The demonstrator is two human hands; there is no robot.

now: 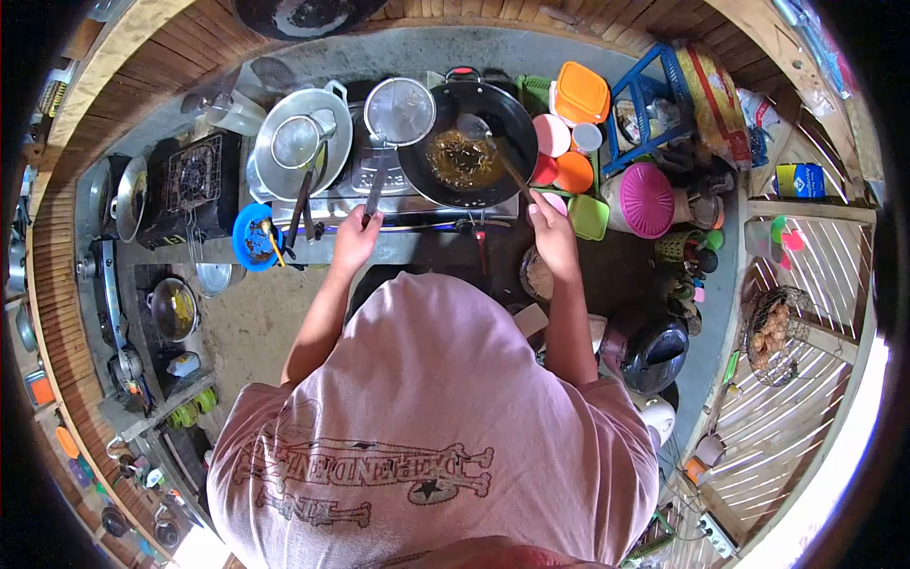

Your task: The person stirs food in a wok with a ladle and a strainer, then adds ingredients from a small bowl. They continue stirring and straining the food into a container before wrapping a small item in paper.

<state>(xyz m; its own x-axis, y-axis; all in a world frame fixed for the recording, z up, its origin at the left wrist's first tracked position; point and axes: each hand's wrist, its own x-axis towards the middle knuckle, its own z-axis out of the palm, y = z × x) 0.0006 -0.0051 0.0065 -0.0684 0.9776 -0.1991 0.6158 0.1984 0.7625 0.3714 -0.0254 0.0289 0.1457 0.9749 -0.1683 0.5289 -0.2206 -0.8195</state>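
My left hand (357, 235) is closed around the dark handle of a round mesh strainer (400, 112), held up beside the wok's left rim. My right hand (553, 230) grips the wooden handle of a wok spatula (472, 126), whose greyish head is inside the wok. In the black wok (507, 109), on the stove (370, 175), small dark and pale strips of food (461, 159) sit in yellowish-brown oil. Left of it stands a large metal pot (263, 171) with a second strainer (295, 141) and other utensils across it.
A blue bowl (245, 248) with a spoon is at the counter's front left, near another burner (194, 171). Right of the wok stand orange-lidded tubs (582, 92), a blue plastic rack (633, 81) and a pink lid (647, 200). A dark-lidded cooker (654, 354) stands lower right.
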